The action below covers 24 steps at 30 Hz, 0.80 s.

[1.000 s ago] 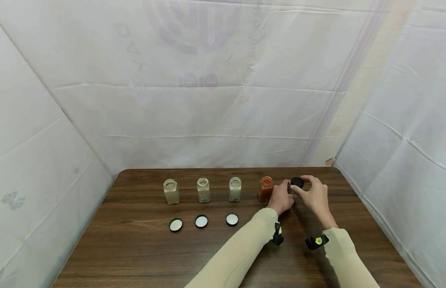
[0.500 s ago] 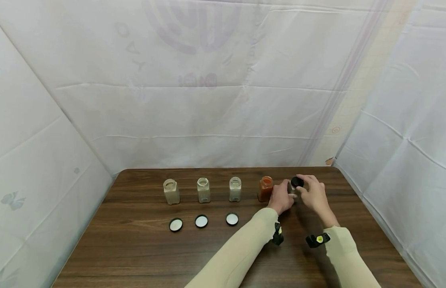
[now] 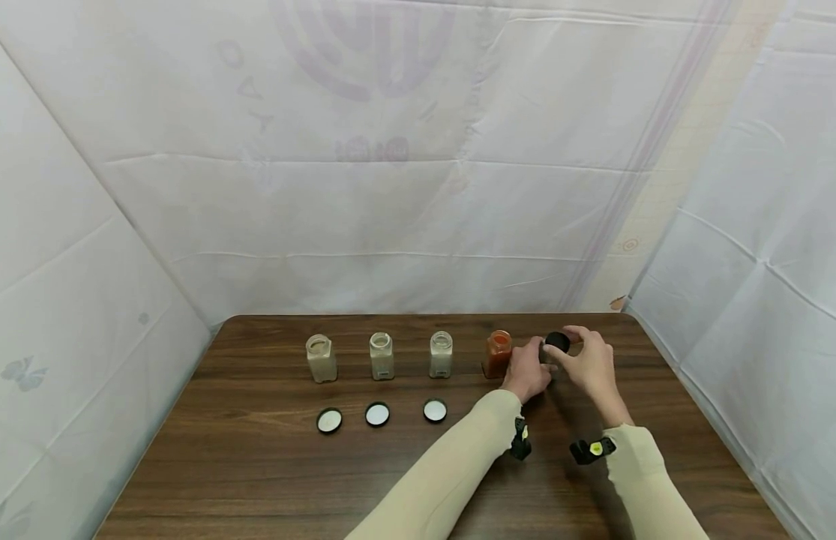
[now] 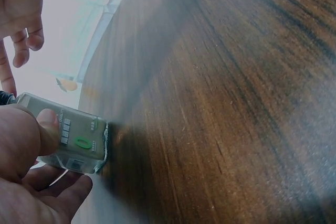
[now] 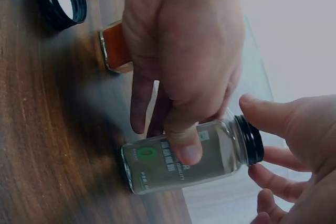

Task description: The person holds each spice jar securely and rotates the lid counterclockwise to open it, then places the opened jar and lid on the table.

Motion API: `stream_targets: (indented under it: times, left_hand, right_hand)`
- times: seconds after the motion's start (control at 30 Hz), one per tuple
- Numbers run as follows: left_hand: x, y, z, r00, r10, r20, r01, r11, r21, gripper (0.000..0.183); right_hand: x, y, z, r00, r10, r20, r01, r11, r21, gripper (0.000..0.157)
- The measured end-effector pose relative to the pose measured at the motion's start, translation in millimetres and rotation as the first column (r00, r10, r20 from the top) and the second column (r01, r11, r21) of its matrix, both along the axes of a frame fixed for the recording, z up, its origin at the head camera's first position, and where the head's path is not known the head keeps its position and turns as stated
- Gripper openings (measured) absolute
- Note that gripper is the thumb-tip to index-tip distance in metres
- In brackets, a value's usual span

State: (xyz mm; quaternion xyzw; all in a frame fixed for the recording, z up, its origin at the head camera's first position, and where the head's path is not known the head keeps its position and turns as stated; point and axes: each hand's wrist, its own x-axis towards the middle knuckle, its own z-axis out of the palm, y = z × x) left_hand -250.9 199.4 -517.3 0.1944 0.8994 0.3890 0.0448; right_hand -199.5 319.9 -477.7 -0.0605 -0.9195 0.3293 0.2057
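Observation:
At the right of the table, my left hand (image 3: 528,371) grips a square glass jar (image 5: 210,158) of greyish-green powder, its thumb across the printed label. The jar stands upright, its base at the tabletop. My right hand (image 3: 591,367) pinches the black screw lid (image 3: 557,342) between thumb and fingers. That lid sits on the jar's mouth. Just left of my left hand is an uncapped jar of orange-red powder (image 3: 498,355). In the head view, the hands hide most of the gripped jar.
Three uncapped jars of pale powder, a left one (image 3: 322,360), a middle one (image 3: 382,357) and a right one (image 3: 441,355), stand in a row. Before them three black lids, left (image 3: 329,421), middle (image 3: 377,415) and right (image 3: 435,410), lie white side up. White sheeting (image 3: 418,225) surrounds the table.
My right hand has turned one way and then back around the lid, with its fingers shifting slightly. My left hand and the jar have stayed in place.

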Motion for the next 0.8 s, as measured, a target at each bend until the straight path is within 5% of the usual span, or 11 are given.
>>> stream_targets:
  times: [0.2, 0.8]
  left_hand:
    - [0.5, -0.8, 0.7, 1.000, -0.001, -0.008, 0.001, 1.000, -0.001, 0.047]
    - [0.7, 0.2, 0.6, 1.000, -0.003, 0.022, 0.002, 0.999, 0.038, 0.038]
  right_hand:
    - [0.0, -4.5, 0.3, 0.999, -0.040, 0.012, 0.040, 0.999, -0.007, 0.045]
    - [2.9, 0.2, 4.8, 0.992, 0.080, 0.100, -0.082, 0.996, 0.017, 0.047]
